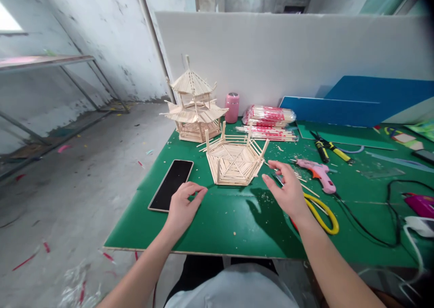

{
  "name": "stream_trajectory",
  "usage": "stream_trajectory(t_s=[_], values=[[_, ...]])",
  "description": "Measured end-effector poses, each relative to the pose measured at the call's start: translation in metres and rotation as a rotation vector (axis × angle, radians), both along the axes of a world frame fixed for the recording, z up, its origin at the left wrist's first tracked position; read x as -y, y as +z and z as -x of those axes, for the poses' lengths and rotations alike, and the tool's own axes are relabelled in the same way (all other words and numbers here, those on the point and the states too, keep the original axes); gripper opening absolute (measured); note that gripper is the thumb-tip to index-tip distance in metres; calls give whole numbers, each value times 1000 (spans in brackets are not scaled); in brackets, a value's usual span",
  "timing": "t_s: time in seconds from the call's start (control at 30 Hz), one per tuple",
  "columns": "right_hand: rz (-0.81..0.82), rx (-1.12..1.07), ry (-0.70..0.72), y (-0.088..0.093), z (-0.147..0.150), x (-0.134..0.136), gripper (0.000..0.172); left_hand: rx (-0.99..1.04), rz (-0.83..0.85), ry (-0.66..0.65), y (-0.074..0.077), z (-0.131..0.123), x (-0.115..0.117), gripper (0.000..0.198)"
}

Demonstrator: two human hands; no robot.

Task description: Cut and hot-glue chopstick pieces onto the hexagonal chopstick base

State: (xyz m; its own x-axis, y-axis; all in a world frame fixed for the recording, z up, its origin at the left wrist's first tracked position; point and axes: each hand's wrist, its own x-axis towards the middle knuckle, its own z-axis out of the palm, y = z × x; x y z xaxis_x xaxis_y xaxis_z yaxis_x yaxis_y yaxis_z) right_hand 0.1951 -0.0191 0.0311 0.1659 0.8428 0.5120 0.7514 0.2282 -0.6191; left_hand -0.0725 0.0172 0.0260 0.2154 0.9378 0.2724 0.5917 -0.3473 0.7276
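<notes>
A hexagonal base of wooden sticks point(233, 161) with short railings lies on the green mat point(220, 222) in front of me. My right hand point(288, 190) hovers just right of it, fingers apart and holding nothing. My left hand point(183, 206) rests on the mat below and left of the base, fingers curled together, beside a black phone point(171, 184) lying flat. A finished stick pagoda point(195, 107) stands behind the base.
A pink glue gun point(318, 173), yellow-handled scissors point(322, 215) and yellow pliers point(330, 149) lie to the right. Packs of sticks point(269, 116) and a pink cup point(232, 108) sit at the back. Black cables point(389, 217) trail right. The mat's left edge drops to the floor.
</notes>
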Motion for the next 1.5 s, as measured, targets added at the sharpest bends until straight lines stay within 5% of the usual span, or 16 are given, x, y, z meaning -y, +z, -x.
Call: stream_trajectory(t_s=[0.13, 0.27, 0.4, 0.83, 1.17, 1.5], values=[[43, 41, 54, -10, 7, -4, 35, 10, -40, -25, -6, -8, -5, 14], [85, 92, 114, -17, 11, -18, 39, 8, -23, -88, -9, -21, -22, 46], [107, 100, 156, -25, 14, -31, 39, -12, 27, -170, -12, -28, -36, 55], [149, 63, 203, -22, 17, -38, 28, -32, 165, -225, 1, -34, -45, 34], [235, 5, 207, -17, 17, -41, 27, 6, 316, -205, -8, -32, -54, 37], [234, -43, 229, -25, 22, -42, 21, 70, 281, -227, -11, -35, -55, 17]])
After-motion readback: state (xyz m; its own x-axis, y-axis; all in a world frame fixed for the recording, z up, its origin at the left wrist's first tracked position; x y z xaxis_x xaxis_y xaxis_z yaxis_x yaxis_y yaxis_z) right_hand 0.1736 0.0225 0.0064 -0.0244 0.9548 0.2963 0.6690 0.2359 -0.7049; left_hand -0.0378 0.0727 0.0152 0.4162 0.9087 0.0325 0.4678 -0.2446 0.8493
